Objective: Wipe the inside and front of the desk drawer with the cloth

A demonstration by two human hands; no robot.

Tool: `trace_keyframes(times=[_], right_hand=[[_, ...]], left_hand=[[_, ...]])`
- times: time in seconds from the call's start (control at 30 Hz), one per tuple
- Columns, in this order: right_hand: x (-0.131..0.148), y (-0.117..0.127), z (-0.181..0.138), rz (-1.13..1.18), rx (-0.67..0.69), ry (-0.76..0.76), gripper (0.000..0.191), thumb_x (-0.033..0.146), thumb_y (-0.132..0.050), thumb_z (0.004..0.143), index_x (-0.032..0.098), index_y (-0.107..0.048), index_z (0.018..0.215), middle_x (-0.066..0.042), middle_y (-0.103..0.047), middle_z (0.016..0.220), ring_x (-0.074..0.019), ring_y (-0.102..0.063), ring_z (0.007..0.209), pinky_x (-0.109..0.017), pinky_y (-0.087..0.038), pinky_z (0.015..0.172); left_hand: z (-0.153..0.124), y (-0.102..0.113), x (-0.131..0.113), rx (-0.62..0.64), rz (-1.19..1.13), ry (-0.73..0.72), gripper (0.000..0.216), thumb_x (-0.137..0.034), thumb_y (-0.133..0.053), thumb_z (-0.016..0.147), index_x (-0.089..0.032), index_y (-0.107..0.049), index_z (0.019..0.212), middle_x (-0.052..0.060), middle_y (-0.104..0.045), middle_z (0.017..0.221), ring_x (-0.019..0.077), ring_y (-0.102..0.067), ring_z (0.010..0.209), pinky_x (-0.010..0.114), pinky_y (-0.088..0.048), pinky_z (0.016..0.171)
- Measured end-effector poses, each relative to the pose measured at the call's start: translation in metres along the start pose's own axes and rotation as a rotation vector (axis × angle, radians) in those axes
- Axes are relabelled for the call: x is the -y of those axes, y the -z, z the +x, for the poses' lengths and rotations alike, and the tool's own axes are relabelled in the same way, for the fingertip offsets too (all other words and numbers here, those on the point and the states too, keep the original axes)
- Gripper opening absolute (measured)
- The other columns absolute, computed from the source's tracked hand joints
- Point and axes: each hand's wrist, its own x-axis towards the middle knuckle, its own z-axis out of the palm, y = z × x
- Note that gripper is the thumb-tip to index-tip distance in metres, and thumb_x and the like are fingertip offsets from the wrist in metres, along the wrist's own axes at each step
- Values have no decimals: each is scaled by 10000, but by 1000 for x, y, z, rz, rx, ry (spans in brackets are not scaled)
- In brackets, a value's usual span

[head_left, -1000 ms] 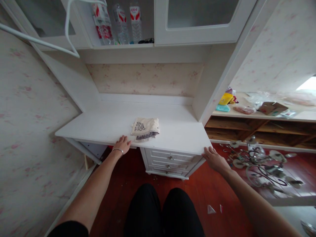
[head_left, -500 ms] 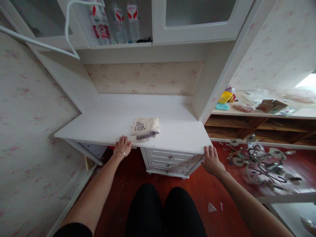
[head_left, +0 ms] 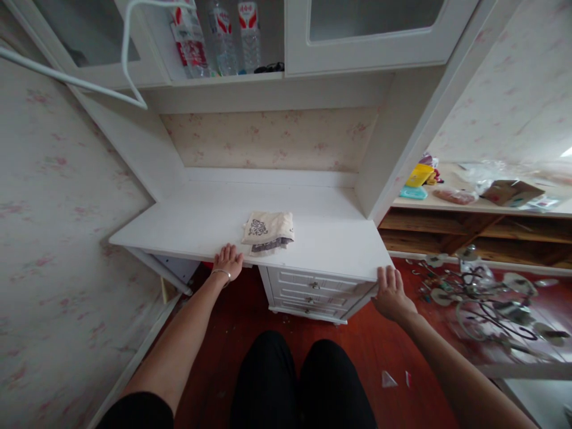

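Since 1 s ago the right hand (head_left: 391,293) is turning a bit: its fingers were slanting in toward the corner, now they're pointing straighter up. The whole view is also sliding slightly to the right. The left hand (head_left: 229,261) is staying on the same front edge, & the cloth isn't shifting.

I'm seeing both hands resting on the white wooden desk top (head_left: 201,217), which is sitting in a wall alcove straight ahead.

- Left hand: lying on the front edge left of centre, fingers slightly apart & flat on top, not closing round anything. A thin silver bracelet (head_left: 222,272) is sitting at the wrist.
- Right hand: touching the front-right corner, fingers together w/ tips on the edge, thumb out to the side below the board, not clamping.

A folded cream cloth with a dark printed pattern (head_left: 269,231) is lying near the front edge, just beside the left hand but not touching it.

A white drawer unit w/ small metal knobs (head_left: 313,292) is standing under the right half of the top. Clear plastic bottles w/ red labels (head_left: 218,39) are standing upright on the open shelf above. A metal chandelier w/ glass parts (head_left: 487,298) is lying on the red-brown floor (head_left: 232,333) to the right. My knees in black trousers (head_left: 295,381) are showing at the bottom, btw the two arms.
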Motion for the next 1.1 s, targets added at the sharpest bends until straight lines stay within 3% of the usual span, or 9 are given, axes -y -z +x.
trace_keyframes(times=[0.17,0.57,0.87,1.1], right_hand=[[1,3,-1,2,-8,-3,891,334,-457,783,-5,25,1451,-246,-8,1521,-357,87,1387,-536,-179,1093],[1,7,-3,19,-36,-11,831,349,-492,781,-25,-142,1435,-280,-54,1504,-361,138,1375,-503,-229,1081],[6,15,-4,29,-6,-43,801,327,-473,792,-12,-147,1440,-270,-80,1502,-358,125,1377,-501,-233,1077],[4,10,-3,61,33,-59,828,339,-452,795,30,-64,1459,-252,0,1518,-362,121,1380,-544,-257,1053]], left_hand=[[1,-2,0,-3,0,1,718,-527,-30,891,-126,-145,1476,74,-39,1547,250,-62,1413,480,-110,1137],[2,-4,0,-20,1,4,714,-521,-34,891,-128,-154,1475,71,-51,1548,252,-67,1414,479,-100,1138],[0,-2,0,-8,-4,4,718,-523,-18,887,-133,-137,1478,61,-34,1550,250,-58,1414,476,-88,1140],[0,-2,0,-23,-4,0,710,-520,-45,889,-136,-164,1474,61,-61,1547,254,-72,1412,477,-105,1139]])
